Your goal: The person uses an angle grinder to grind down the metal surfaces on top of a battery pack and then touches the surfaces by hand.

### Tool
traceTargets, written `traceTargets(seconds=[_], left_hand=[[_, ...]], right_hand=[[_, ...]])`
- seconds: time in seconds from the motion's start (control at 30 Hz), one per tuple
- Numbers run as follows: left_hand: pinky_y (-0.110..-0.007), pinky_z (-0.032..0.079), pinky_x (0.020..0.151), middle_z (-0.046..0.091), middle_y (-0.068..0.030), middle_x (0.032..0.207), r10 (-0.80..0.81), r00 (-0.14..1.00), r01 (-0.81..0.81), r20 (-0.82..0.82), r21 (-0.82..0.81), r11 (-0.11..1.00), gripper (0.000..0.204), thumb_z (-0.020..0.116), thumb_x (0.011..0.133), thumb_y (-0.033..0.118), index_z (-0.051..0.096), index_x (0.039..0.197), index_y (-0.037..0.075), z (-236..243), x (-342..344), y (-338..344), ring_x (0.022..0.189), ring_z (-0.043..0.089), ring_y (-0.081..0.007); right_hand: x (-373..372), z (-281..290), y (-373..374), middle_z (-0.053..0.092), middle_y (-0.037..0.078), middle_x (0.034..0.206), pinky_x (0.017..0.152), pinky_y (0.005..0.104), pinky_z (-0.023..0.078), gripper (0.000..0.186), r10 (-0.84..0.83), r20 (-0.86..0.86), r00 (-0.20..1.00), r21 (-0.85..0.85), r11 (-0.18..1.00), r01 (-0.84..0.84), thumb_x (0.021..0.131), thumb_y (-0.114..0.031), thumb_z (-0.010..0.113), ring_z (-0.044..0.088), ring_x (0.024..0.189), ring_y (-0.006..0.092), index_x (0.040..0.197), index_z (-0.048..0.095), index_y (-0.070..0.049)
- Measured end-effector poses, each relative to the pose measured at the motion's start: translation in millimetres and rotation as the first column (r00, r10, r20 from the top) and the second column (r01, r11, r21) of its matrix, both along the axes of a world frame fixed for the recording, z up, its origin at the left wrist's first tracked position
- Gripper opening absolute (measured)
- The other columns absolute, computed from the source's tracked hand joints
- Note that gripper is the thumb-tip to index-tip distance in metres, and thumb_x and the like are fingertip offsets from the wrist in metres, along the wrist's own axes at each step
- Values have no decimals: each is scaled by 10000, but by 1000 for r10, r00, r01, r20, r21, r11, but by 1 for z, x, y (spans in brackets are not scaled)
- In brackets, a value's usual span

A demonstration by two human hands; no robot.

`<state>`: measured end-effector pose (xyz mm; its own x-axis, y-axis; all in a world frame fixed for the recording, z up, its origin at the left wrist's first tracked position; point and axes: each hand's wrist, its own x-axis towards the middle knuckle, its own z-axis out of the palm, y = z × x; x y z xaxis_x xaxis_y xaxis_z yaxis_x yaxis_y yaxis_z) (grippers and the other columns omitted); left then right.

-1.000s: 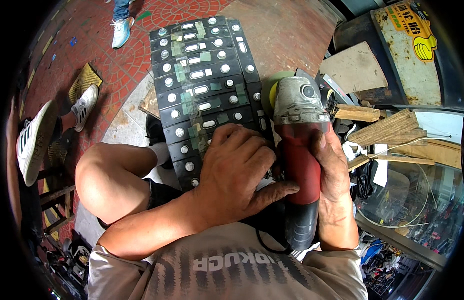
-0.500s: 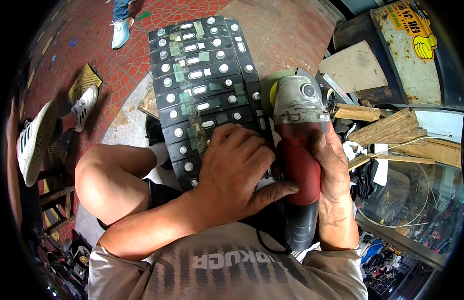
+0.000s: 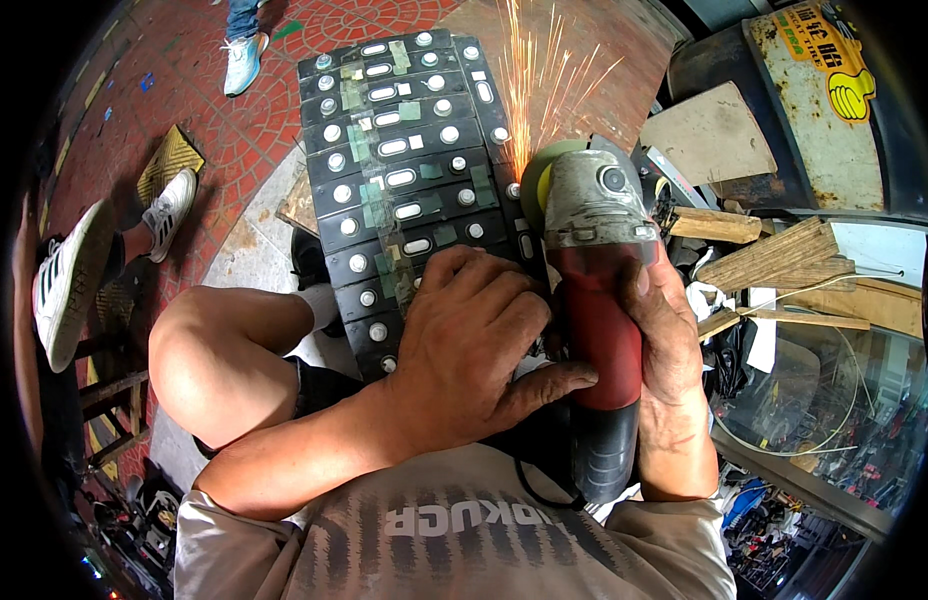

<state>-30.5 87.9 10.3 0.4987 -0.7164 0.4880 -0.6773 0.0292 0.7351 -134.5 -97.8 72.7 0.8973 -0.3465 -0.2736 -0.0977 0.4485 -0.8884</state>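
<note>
A long black battery pack [image 3: 454, 205], made of rows of cells with round metal terminals and strips of clear and green tape, lies in front of me. My left hand [image 3: 474, 345] is closed over its near right part, fingers bent down with the tips hidden. The left thumb reaches right, up to the body of an angle grinder [image 3: 602, 340]. Wrapped round that red and black body from the right is my right hand [image 3: 669, 335]. The grinder's yellow-green disc [image 3: 537, 185] meets the pack's right edge near a terminal, and orange sparks [image 3: 521, 120] spray away from me.
Wooden boards [image 3: 769, 258] and a loose cable lie at the right, by a glass-topped case [image 3: 814, 400]. A rusty metal container [image 3: 824, 120] stands far right. Another person's white shoes [image 3: 169, 215] are at the left; a further shoe [image 3: 244, 65] stands on the red paving.
Sparks now fly from the disc, where there were none before. The grinder has shifted very slightly left, toward the pack's edge. My left hand keeps its place.
</note>
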Motion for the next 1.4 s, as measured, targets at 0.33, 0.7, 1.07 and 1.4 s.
traceTargets(seconds=[0.33, 0.7, 1.07, 1.4], left_hand=[[-559, 485, 1022, 775, -129, 1109, 3, 1000, -3, 8, -9, 1000, 556, 902, 1004, 610, 719, 1016, 85, -1, 0, -1, 1077, 728, -384], [-555, 486, 1015, 783, -124, 1101, 8, 1000, -8, -2, -15, 1000, 547, 896, 1015, 605, 724, 1018, 85, -2, 0, 0, 1096, 741, -383], [-540, 482, 990, 767, -98, 1068, 17, 999, -18, -28, -28, 999, 532, 920, 996, 593, 724, 1004, 99, -1, 1, -1, 1033, 715, -369], [-544, 485, 1008, 782, -105, 1089, 16, 1000, -16, -19, -33, 999, 520, 905, 1015, 582, 727, 1006, 93, -2, 1, 0, 1066, 731, -379]], right_hand=[[0, 1, 2, 609, 180, 1755, 1385, 468, 449, 1005, -3, 18, 1000, 1, 1000, 3, 1137, -372, 851, 636, 1574, 313, 1909, 306, -30], [0, -1, -1, 596, 173, 1780, 1415, 474, 415, 915, 0, 26, 1000, 31, 1000, -1, 1176, -307, 804, 590, 1640, 301, 1905, 324, -32], [2, 2, 0, 595, 174, 1780, 1407, 465, 428, 934, 12, 47, 999, -3, 1000, -12, 1170, -307, 812, 603, 1626, 302, 1909, 310, -36], [4, 0, 1, 601, 175, 1770, 1400, 478, 442, 949, 5, 23, 1000, 15, 1000, -6, 1171, -330, 817, 618, 1612, 309, 1914, 301, -42]])
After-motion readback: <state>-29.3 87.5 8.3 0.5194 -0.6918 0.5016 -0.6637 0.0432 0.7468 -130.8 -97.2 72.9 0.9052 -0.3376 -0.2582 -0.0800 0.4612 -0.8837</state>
